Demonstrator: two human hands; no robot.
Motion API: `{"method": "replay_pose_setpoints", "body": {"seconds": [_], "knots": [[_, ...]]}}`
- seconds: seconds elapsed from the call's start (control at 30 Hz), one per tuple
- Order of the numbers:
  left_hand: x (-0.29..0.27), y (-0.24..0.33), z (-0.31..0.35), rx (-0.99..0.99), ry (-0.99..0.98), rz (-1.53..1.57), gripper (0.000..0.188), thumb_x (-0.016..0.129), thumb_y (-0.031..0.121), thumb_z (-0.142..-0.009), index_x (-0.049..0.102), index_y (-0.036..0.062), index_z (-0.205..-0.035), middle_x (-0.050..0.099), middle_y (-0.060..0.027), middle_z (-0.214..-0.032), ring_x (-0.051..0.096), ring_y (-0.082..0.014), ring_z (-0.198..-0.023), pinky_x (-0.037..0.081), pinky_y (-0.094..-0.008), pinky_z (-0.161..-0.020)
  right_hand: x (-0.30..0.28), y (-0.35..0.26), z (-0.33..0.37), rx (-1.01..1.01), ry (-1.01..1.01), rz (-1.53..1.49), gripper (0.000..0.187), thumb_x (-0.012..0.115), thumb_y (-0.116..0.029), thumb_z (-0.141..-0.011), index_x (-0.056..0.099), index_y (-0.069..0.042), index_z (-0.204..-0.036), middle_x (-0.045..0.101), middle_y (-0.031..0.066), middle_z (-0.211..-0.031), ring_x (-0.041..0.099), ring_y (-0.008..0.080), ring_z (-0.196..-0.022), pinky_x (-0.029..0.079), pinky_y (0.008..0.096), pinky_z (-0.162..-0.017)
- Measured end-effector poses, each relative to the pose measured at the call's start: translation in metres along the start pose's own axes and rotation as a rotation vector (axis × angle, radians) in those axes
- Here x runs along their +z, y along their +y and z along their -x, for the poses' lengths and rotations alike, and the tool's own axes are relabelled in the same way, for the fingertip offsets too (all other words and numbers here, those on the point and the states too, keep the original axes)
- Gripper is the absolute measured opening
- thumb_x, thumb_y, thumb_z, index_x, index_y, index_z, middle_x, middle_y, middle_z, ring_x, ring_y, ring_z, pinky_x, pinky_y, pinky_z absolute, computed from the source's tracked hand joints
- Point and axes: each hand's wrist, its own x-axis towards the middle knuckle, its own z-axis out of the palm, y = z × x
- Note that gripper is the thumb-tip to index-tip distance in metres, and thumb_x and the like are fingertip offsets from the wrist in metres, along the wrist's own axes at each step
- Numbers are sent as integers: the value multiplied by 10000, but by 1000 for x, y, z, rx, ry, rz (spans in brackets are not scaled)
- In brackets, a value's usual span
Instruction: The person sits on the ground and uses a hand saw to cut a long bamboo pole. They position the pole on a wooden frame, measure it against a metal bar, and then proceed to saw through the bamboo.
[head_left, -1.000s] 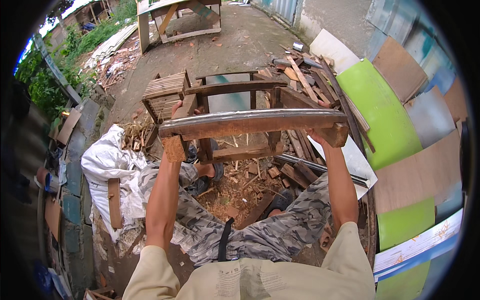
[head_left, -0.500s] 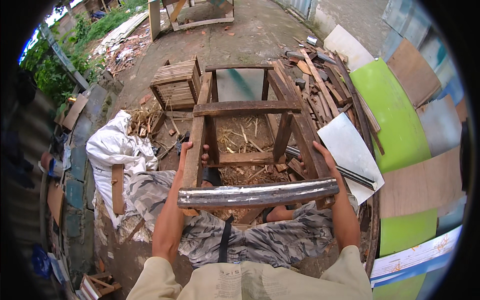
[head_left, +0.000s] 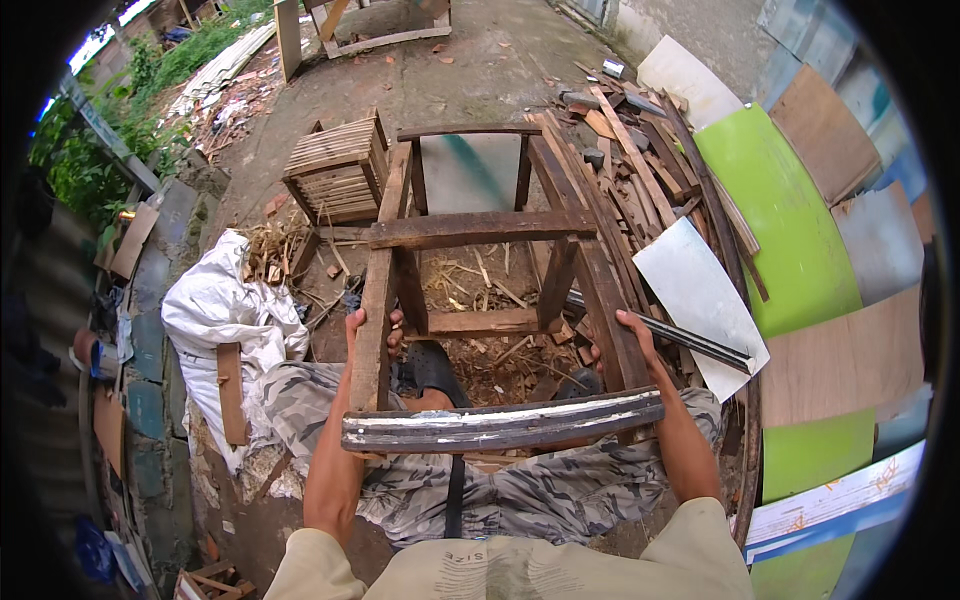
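A dark brown wooden frame [head_left: 480, 229], built of side rails, legs and crossbars like a stool or chair frame, is held in front of my lap. Its near end has a black crosspiece [head_left: 500, 422] streaked with white. My left hand [head_left: 352, 345] is closed round the left side rail, thumb outside and fingertips showing on the inner side. On the opposite rail, my right hand [head_left: 637, 340] grips from the outside, its fingers partly hidden behind the wood. A grey panel [head_left: 470, 172] with a green streak shows through the far end of the frame.
Left of the frame stands a slatted wooden crate [head_left: 335, 165], beside a white sack [head_left: 230, 300]. Scrap wood [head_left: 640, 150] is heaped at the right, near a loose white sheet [head_left: 700, 305] and green panels [head_left: 770, 210]. Wood shavings [head_left: 490, 365] litter the ground below.
The frame has shifted slightly left, its near end dropping a little toward my lap, with both hands still holding it. More of my feet shows beneath it.
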Motion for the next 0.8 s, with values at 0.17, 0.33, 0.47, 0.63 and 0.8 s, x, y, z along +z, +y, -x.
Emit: {"method": "replay_pose_setpoints", "body": {"seconds": [0.17, 0.33, 0.47, 0.63, 0.8], "knots": [[0, 4, 4, -69, 264, -237, 674, 588, 513, -866, 470, 43, -1335, 585, -117, -1026, 638, -232, -761, 588, -371, -587, 1, 20, 2, -105, 34, 73, 534, 562, -446, -962, 423, -98, -1343, 627, 177, -975, 708, 301, -756, 611, 446, -588], [13, -3, 6, -210, 586, -509, 797, 570, 654, -849, 500, -4, -1292, 619, -129, -1008, 644, -253, -684, 569, -423, -602, 1, 37, 3, -16, 135, 154, 504, 576, -489, -965, 453, -105, -1267, 636, 175, -947, 721, 308, -793, 614, 448, -591], [17, -16, 9, -301, 686, -575, 961, 503, 818, -834, 495, -13, -1316, 592, -163, -965, 662, -285, -657, 593, -441, -603, -5, 64, 5, 39, 259, 146, 488, 593, -521, -960, 498, -109, -1202, 640, 148, -900, 718, 298, -783, 615, 446, -591], [18, -15, 7, -309, 735, -513, 1035, 416, 912, -809, 532, 16, -1315, 586, -147, -963, 674, -281, -818, 590, -448, -688, 14, 52, 5, 61, 369, 220, 523, 572, -579, -967, 557, -95, -1165, 658, 120, -918, 705, 262, -750, 598, 410, -597], [-17, 11, -28, -187, 723, -841, 1027, 416, 896, -832, 547, 51, -1401, 600, -154, -1257, 629, -269, -1085, 503, -446, -894, -6, 22, -33, 119, 488, 471, 856, 460, -805, -903, 608, -67, -1311, 640, 68, -1094, 575, 207, -1079, 407, 459, -955]]}}
